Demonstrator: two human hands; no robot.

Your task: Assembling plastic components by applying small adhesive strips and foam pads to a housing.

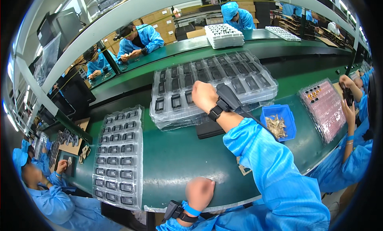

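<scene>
Two clear trays (pixel 119 159) (pixel 215 77): black parts | blue bin (pixel 288 111): tan pieces

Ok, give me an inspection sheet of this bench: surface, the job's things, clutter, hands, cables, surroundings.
Surface: green bench top, long, shared.
Job's things: stack of clear trays holding dark rectangular parts, under the right hand; second clear tray of dark parts at left.
Clutter: blue bin of small tan pieces; pink tray; white tray stack.
Hands: right hand reaches onto the tray stack, whether it grips a part cannot be told; left hand rests fisted at the bench edge.
Cables: nothing seen.
Surroundings: co-workers in blue coats on both sides and across.
</scene>
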